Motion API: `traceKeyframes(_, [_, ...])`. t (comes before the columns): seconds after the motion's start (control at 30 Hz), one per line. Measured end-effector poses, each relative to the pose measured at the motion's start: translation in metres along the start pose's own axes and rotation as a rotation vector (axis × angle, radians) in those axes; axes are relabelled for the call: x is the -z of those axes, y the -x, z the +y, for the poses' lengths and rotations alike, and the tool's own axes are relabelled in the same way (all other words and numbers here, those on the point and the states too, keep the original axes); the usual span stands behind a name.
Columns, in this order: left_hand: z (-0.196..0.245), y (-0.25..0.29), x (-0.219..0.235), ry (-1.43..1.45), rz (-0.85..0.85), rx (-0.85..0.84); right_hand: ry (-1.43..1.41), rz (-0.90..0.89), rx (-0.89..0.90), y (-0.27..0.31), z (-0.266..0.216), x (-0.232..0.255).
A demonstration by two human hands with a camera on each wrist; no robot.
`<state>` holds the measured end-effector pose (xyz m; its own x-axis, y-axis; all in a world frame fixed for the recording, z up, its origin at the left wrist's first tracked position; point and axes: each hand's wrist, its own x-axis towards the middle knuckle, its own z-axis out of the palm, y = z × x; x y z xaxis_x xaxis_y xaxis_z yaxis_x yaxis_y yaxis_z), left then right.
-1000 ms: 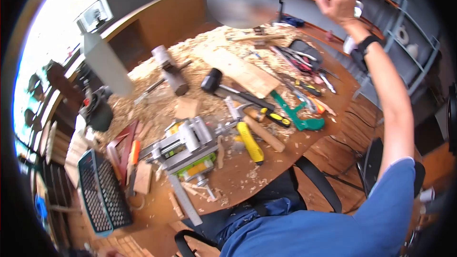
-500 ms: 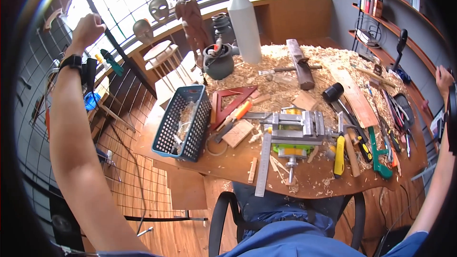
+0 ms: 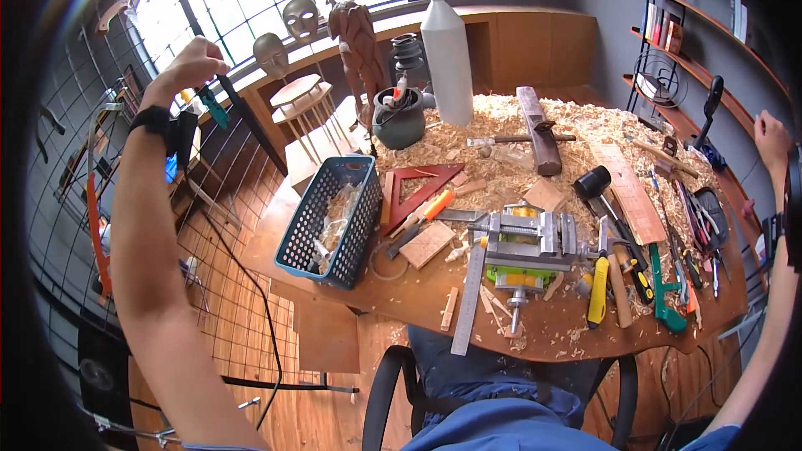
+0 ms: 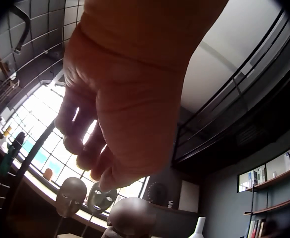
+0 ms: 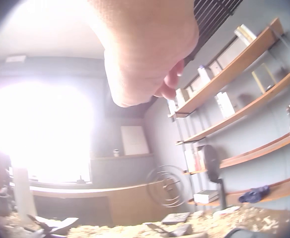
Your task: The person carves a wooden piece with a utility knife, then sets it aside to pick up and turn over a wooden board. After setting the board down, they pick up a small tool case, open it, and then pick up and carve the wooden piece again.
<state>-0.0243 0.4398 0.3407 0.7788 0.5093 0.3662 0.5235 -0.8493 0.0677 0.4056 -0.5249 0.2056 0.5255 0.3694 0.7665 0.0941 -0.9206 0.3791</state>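
Note:
Both hands are raised in the air away from the table (image 3: 393, 317), and neither holds anything. In the head view the left hand (image 3: 194, 65) is at the upper left, in front of the window grid. Its fingers hang loosely bent in the left wrist view, where the hand (image 4: 130, 99) covers the upper middle. The right hand (image 3: 773, 140) is at the right edge, near the wall shelves. The right wrist view shows that hand's palm side (image 5: 145, 54) with a few bent fingertips (image 5: 171, 85); its other fingers are hidden.
A silver vise (image 3: 526, 238), a steel ruler (image 3: 469, 301), a perforated basket (image 3: 327, 221), a black mallet (image 3: 591, 183), a yellow-handled tool (image 3: 598, 291) and a green-handled saw (image 3: 668, 309) lie among wood shavings (image 3: 576, 117). A white bottle (image 3: 449, 58) and grey pot (image 3: 398, 121) stand behind.
The head view has swung from the right side to the whole table, bringing the left hand into view. The right hand's spread fingers have bent; the left hand's fingers have loosened from a tighter curl.

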Motion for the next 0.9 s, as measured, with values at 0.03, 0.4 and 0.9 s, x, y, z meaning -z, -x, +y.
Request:
traceKeyframes(0.03, [0.023, 0.007, 0.001, -0.028, -0.06, -0.059, -0.108, -0.129, -0.117, 0.002, -0.018, 0.011])
traceKeyframes(0.4, [0.273, 0.233, -0.117, 0.855, -0.327, -0.344, -0.93, -0.04, 0.411, 0.108, -0.287, 0.204])
traceKeyframes(0.9, [0.428, 0.221, -0.152, 2.409, -0.891, -0.563, -1.233, 0.023, -0.135, 0.053, -0.413, 0.168])
